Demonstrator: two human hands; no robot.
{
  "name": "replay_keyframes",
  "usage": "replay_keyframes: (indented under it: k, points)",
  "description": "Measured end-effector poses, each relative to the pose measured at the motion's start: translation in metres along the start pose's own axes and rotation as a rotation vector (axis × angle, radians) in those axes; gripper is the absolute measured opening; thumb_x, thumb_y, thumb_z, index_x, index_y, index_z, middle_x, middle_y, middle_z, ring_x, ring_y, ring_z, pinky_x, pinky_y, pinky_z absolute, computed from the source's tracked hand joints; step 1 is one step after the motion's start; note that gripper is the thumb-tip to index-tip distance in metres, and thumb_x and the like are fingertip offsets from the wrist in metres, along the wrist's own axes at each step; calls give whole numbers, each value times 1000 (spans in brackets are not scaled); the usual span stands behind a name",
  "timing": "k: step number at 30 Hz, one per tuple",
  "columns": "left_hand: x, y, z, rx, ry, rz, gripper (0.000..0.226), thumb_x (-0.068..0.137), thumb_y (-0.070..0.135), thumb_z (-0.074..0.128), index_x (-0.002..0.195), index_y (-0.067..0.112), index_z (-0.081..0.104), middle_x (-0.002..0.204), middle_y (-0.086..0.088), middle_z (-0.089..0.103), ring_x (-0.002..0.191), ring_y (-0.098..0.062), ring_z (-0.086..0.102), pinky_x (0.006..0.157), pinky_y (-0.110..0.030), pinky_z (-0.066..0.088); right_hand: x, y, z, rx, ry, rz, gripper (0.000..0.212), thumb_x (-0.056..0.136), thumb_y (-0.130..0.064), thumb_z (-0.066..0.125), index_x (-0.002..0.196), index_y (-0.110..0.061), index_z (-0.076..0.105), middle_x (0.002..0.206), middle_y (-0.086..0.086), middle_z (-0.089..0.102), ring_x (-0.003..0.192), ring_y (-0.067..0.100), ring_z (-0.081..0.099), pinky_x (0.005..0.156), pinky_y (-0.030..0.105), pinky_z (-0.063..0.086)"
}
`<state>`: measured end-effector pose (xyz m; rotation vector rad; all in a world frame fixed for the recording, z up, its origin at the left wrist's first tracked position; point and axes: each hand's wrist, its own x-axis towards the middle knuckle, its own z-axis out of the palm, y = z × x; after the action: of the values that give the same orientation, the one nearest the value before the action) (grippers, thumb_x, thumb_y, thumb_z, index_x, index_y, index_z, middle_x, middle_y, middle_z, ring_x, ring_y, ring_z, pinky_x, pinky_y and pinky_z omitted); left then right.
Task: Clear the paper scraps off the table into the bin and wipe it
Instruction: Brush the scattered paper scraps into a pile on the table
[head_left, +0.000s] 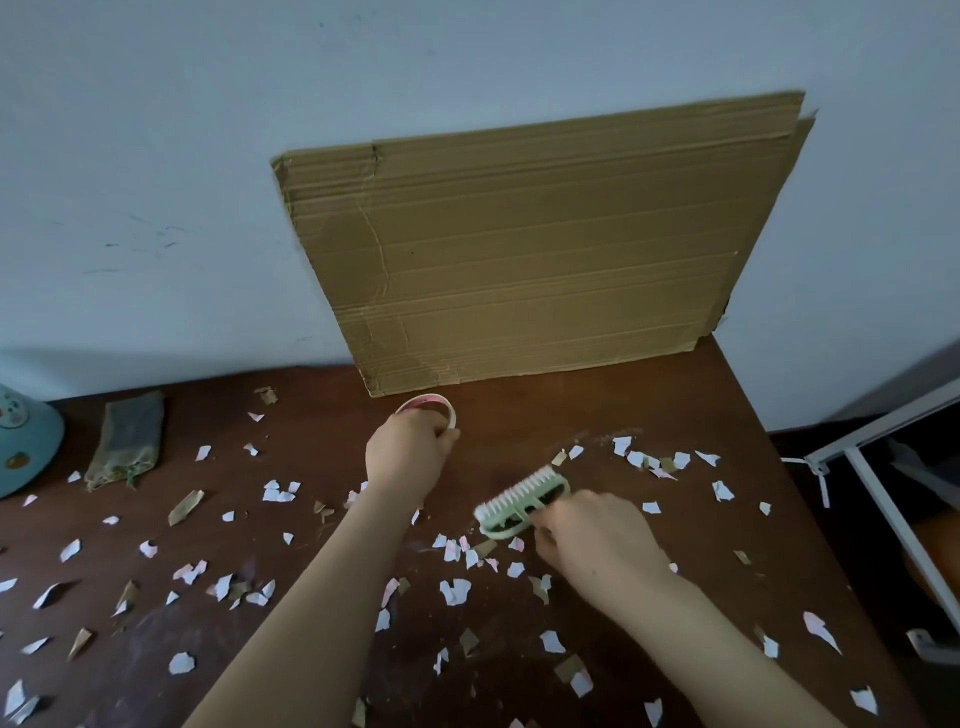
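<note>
Though strewn everywhere, paper scraps (455, 591) thickest round the two forearms, white and tan on the dark brown table (545, 410). Right hand (597, 545) clenched round the handle of a pale green brush (522, 501), low over the scraps. Left hand (402, 452) stretched farther, fingers grasping a tape roll (431, 402). Behind, cardboard sheet (519, 249) leaning on the pale wall (156, 156). Far left, worn pouch (127, 439), teal object (26, 441); right, white frame (883, 499).

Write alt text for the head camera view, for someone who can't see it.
A person's right hand holds a green brush at a brown table strewn with paper scraps, while the left hand grips a pale ring, perhaps tape. Cardboard leans against the wall behind.
</note>
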<state>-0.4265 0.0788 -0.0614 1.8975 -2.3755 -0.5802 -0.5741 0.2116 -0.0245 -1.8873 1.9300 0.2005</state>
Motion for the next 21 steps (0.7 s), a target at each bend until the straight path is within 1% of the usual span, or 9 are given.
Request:
replay_keyframes:
  k: [2, 3, 5, 6, 9, 12, 15, 18, 21]
  points:
    - [1, 5, 4, 0, 28, 37, 22, 90, 38, 55, 83, 22, 69, 79, -1, 65, 81, -23, 61, 61, -26, 36, -8, 4, -9, 15, 30, -14, 27, 96, -30, 40, 107, -22, 64, 76, -5, 54, 67, 17, 47, 56, 23, 34]
    - [3, 7, 7, 5, 45, 58, 22, 90, 38, 55, 82, 22, 68, 79, -1, 65, 82, -24, 61, 61, -26, 36, -8, 9, -14, 31, 63, -14, 27, 97, -30, 40, 108, -24, 63, 75, -6, 54, 68, 17, 50, 55, 22, 36]
    - [6, 13, 12, 36, 57, 85, 21, 90, 38, 56, 83, 21, 68, 83, -1, 66, 84, -24, 61, 62, -26, 36, 4, 21, -23, 75, 166, 24, 28, 97, -30, 40, 113, -29, 62, 86, -4, 64, 76, 18, 60, 65, 28, 48]
    - [7, 15, 13, 62, 56, 94, 21, 90, 38, 56, 87, 21, 68, 86, 0, 66, 86, -23, 61, 63, -26, 36, 13, 29, -27, 96, 232, 55, 29, 97, -29, 41, 116, -30, 63, 93, -3, 67, 81, 19, 63, 70, 31, 51]
    - [11, 20, 19, 153, 37, 122, 21, 91, 37, 54, 92, 21, 68, 93, 0, 65, 90, -22, 60, 64, -26, 36, 45, 44, -31, 82, 334, 149, 31, 97, -28, 39, 116, -26, 63, 95, 0, 68, 83, 21, 62, 67, 31, 46]
    - [15, 24, 27, 183, 16, 134, 20, 90, 37, 55, 91, 21, 66, 96, 0, 66, 91, -23, 61, 64, -26, 36, 49, 43, -23, 28, 245, 157, 29, 97, -28, 38, 110, -22, 64, 89, 2, 63, 80, 23, 59, 62, 29, 39]
    - [21, 28, 33, 165, 9, 119, 19, 90, 37, 56, 91, 21, 66, 96, -1, 67, 92, -24, 62, 64, -26, 36, 20, 39, -7, 43, 134, 118, 26, 96, -28, 39, 104, -20, 62, 92, 4, 63, 88, 24, 61, 63, 29, 36]
    - [29, 32, 37, 128, 9, 103, 18, 90, 37, 56, 91, 21, 66, 92, -1, 68, 91, -24, 62, 65, -26, 36, -13, 34, -1, 58, 42, 76, 28, 95, -31, 38, 109, -24, 62, 96, 2, 64, 90, 24, 61, 64, 28, 36]
    - [33, 36, 41, 100, 15, 87, 18, 90, 37, 57, 90, 21, 66, 89, -2, 69, 87, -24, 63, 63, -26, 36, -28, 32, -7, 51, 60, 41, 31, 96, -32, 36, 113, -25, 60, 91, -1, 62, 85, 21, 60, 64, 26, 38]
